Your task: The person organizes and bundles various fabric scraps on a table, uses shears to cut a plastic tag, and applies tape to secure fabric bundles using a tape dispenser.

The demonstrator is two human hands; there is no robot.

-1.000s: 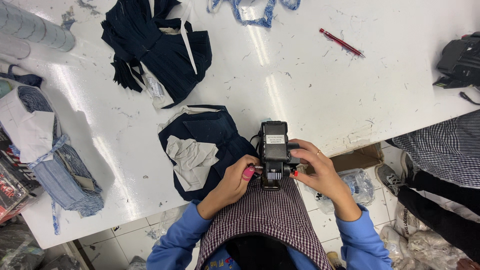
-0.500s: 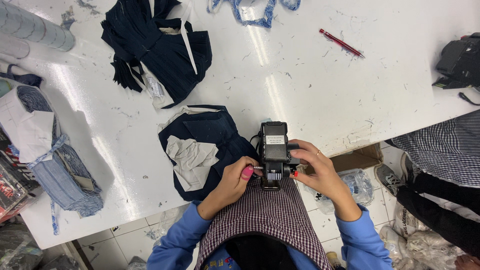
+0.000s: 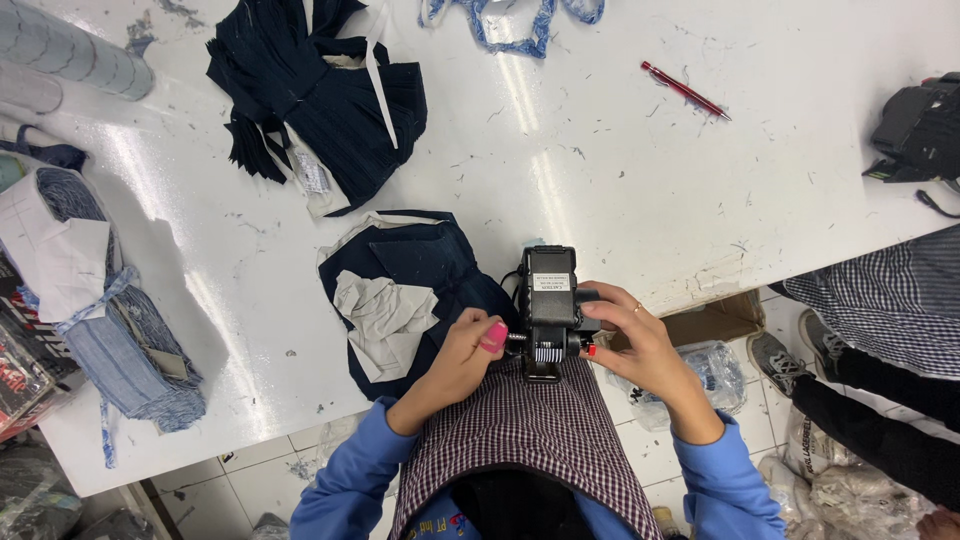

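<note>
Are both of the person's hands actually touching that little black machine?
Touching. The head view shows the left hand and right hand pressing against the sides of the black machine.

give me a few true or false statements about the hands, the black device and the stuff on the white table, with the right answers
1. Both hands hold the black device. True: the left hand and the right hand grip it from either side.
2. The red pen lies beside the left hand. False: it lies far off, on the upper right of the table.
3. A pile of dark blue cloth lies just left of the device. True.
4. The device rests in the middle of the table. False: it is held at the table's near edge, over the checked apron.
5. The pen is held by a hand. False: it lies on the table, untouched.
</note>
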